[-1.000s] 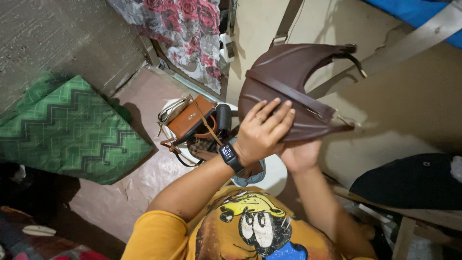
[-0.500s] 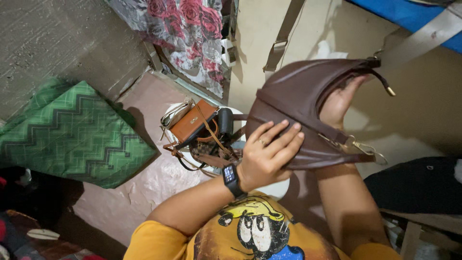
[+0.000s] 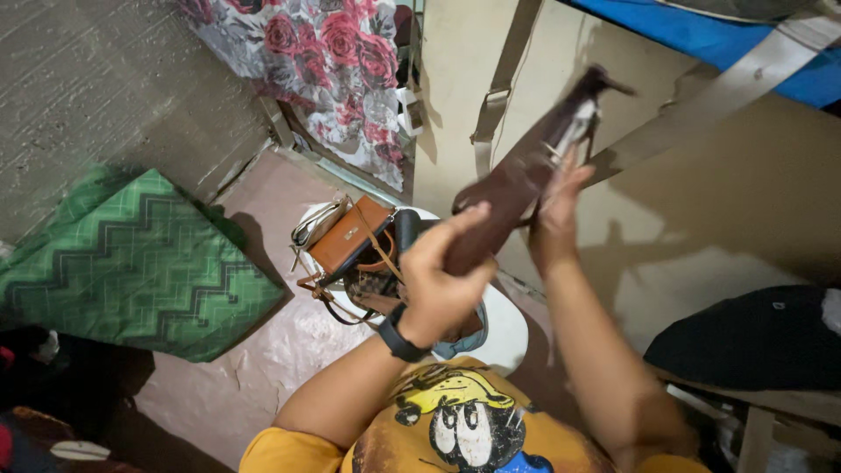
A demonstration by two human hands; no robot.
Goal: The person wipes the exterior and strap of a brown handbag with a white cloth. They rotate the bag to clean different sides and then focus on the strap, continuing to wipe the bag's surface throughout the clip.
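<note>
— Two hands up in front of the chest, but start me at the far left. What lies there?

— A green cushion (image 3: 131, 263) with a zigzag pattern, on the floor against the grey wall. Above and to the right of it hangs a cloth printed with red roses (image 3: 324, 61).

— And next along?

— A white round stool (image 3: 508, 328) heaped with bags. On top lies a tan leather handbag (image 3: 350, 232), tilted, with thin straps looping off it; darker bags sit just beside and under it.

— Now the hands.

— The left hand (image 3: 438, 280), a dark watch (image 3: 399, 337) on its wrist, is curled closed around the lower end of a dark brown bag (image 3: 517, 180). The bag is held edge-on in the air, slanting up to the right, above the stool and in front of the beige wall.

— And the other hand?

— The right hand (image 3: 556, 206) is raised, fingers stretched fairly straight, pressed flat along the bag's right side near the metal fitting at its upper end. Whether the thumb wraps round the far side I cannot tell; the motion blurs it.

— Further right?

— A pale webbing strap (image 3: 736, 83) runs diagonally across the wall under a strip of blue fabric (image 3: 745, 35). Low at the right edge rests a black bundle (image 3: 753, 337).
</note>
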